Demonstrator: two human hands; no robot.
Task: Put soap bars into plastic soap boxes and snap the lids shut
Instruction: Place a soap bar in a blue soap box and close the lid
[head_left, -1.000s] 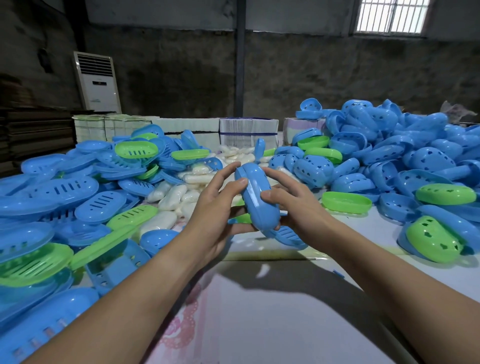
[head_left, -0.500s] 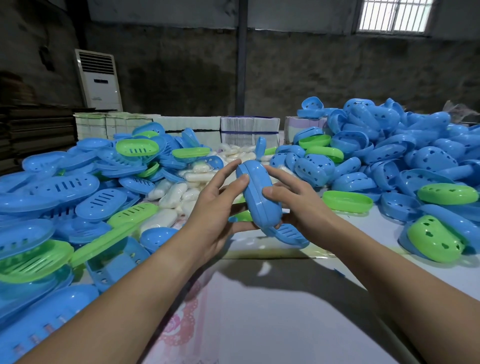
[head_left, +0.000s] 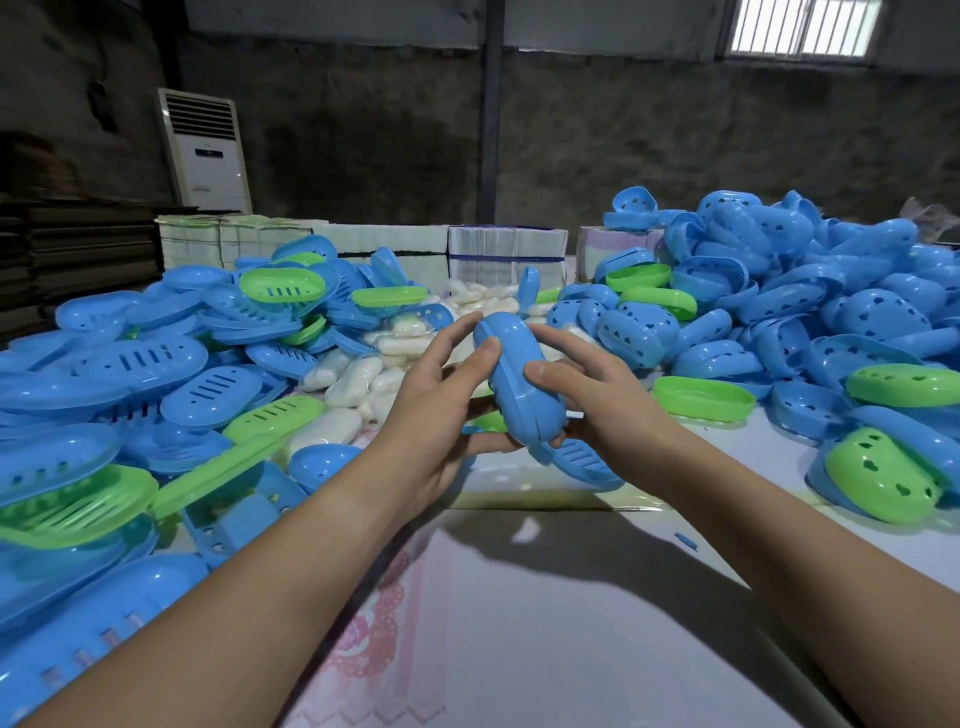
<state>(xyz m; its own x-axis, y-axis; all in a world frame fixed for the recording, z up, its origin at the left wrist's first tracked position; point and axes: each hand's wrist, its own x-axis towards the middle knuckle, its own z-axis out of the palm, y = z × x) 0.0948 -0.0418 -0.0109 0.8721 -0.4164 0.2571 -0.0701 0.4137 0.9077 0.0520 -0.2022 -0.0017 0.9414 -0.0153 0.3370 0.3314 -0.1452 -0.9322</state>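
A closed blue soap box (head_left: 517, 382) stands on edge in the air above the table, its two halves together. My left hand (head_left: 441, 400) grips its left side with thumb on top and fingers underneath. My right hand (head_left: 597, 397) grips its right side, thumb pressed near the seam. Whether a soap bar is inside is hidden. White wrapped soap bars (head_left: 358, 382) lie in a heap just beyond my hands. A blue slotted lid (head_left: 582, 462) lies on the table under the box.
Slotted blue and green lids (head_left: 208, 364) pile up at left. Blue and green box bases (head_left: 779, 312) are heaped at right. Stacked paper bundles (head_left: 498, 249) stand behind. White table surface (head_left: 545, 623) lies near me. An air conditioner (head_left: 205, 150) stands at back left.
Both hands keep hold of the blue box and have lifted it slightly. The grip has barely shifted.
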